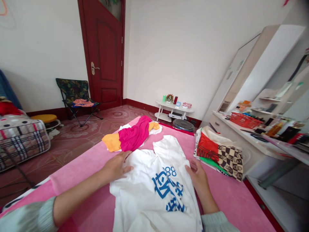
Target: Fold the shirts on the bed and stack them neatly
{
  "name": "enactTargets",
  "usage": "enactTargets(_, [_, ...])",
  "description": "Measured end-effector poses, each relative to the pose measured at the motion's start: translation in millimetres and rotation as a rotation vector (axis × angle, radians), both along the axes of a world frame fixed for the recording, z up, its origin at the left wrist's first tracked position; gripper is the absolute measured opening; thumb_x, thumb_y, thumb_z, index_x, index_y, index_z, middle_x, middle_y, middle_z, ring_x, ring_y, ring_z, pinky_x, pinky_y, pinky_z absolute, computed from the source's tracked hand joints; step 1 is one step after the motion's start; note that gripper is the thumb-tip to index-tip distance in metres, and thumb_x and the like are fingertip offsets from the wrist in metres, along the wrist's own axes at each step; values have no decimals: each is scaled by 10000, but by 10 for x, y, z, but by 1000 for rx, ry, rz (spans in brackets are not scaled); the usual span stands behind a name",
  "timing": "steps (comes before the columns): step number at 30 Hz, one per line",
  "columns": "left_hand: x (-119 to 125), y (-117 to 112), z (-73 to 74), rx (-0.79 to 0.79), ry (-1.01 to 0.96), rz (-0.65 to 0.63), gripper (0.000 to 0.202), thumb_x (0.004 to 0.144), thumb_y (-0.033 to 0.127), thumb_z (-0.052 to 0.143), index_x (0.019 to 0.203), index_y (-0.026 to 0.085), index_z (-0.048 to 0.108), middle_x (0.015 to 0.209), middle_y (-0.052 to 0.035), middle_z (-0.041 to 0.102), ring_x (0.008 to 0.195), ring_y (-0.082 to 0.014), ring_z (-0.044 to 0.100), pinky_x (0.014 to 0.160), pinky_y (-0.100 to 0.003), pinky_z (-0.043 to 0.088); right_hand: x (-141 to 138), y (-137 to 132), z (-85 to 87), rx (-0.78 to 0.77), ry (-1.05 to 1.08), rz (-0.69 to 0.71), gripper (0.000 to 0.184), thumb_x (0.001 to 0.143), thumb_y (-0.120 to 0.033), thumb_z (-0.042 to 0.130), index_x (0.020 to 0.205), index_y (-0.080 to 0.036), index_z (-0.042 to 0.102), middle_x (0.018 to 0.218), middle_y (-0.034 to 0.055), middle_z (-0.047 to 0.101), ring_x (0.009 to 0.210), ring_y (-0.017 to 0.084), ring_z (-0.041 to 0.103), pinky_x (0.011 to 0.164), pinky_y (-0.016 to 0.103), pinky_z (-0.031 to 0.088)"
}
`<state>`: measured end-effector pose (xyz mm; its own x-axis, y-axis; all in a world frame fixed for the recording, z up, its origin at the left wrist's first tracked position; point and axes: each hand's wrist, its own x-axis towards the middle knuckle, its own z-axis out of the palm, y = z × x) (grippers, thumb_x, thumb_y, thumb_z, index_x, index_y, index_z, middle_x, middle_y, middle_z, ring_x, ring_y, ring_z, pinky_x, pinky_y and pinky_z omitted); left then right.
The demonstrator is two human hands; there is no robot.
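Observation:
A white T-shirt (140,187) with blue printed characters and the number 88 lies spread, somewhat wrinkled, on a pink bedspread (94,180). My left hand (118,167) rests at the upper left edge of the shirt, thumb apart from the fingers. At the opposite edge, my right hand (198,175) touches the cloth with its thumb and fingers apart. Beyond the left hand is a loose heap with a magenta garment (136,133) and a yellow-orange garment (111,142). Right of my right hand sits a folded clothes stack (218,153), red, checkered and green.
A white dresser (222,124) with a red basket (245,120) and bottles borders the bed's right side. Past the foot are a low white table (169,105) and a dark round object (183,125). A folding chair (73,87) stands near the red door (106,54).

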<state>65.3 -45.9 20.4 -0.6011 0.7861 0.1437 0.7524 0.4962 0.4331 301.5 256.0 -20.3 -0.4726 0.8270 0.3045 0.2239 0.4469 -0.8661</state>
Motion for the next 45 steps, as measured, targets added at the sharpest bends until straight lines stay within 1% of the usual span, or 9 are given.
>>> enactTargets(4, [54,57,-84,-136,2,17,764,684,394,646,1384,222,392,1211,-119,614,1043,-302,597,805,-346,458,-53,-259,308,122,-26,-25,615,699,-404,618,1245,-139,519,1267,172,543,1096,295,560,907,442,461])
enactTargets(10, [-101,-77,231,16,-24,13,399,758,282,527,1155,274,564,822,0,676,781,-214,628,649,-264,412,183,-930,827,-81,-348,609,407,749,-343,623,1134,-216,649,1031,72,691,887,219,639,807,351,502])
enactTargets(19, [-441,-330,325,413,-400,136,411,703,436,604,1027,186,637,787,1,662,679,-169,594,605,-238,452,792,-1054,542,239,-714,741,682,531,-287,726,1206,-312,634,1370,59,518,1221,335,481,1001,422,403])
enactTargets(23, [-355,-338,291,332,-553,0,408,710,438,610,1019,177,663,898,-37,691,747,-199,624,632,-262,487,759,-1095,454,242,-507,661,287,757,-261,539,976,-287,723,1184,56,655,1068,263,592,905,368,469])
enactTargets(29, [-316,-446,125,177,-375,-157,400,762,261,494,1128,233,653,1172,-57,630,990,-228,614,796,-302,502,799,-857,604,-359,167,170,340,749,-329,630,1065,-212,668,968,58,723,825,233,669,708,321,543])
enactTargets(34, [-74,-372,-38,45,-99,-255,680,724,137,530,1364,351,444,1504,5,293,1311,-243,386,1031,-351,376,805,-695,661,-496,415,-143,492,669,-365,679,1124,-181,648,974,74,726,876,258,679,771,366,564])
enactTargets(38, [161,-174,-127,-18,9,-208,844,751,212,597,1471,378,189,1530,-41,210,1288,-277,411,983,-381,414,908,-689,548,-532,315,-96,532,660,-380,691,1152,-182,643,1005,85,724,908,274,679,782,374,567])
enactTargets(42, [201,137,-171,86,-35,-237,427,776,240,573,1200,274,610,1196,-87,546,973,-254,594,837,-360,464,934,-1105,566,-470,137,79,496,697,-443,669,1133,-206,652,1117,90,691,986,277,654,792,339,552])
enactTargets(45, [160,410,-99,324,-286,-255,162,790,243,545,783,159,684,829,-67,617,788,-218,588,758,-333,460,884,-1658,790,-487,-95,443,459,775,-471,601,1161,-227,641,1146,72,677,1004,248,650,811,309,534])
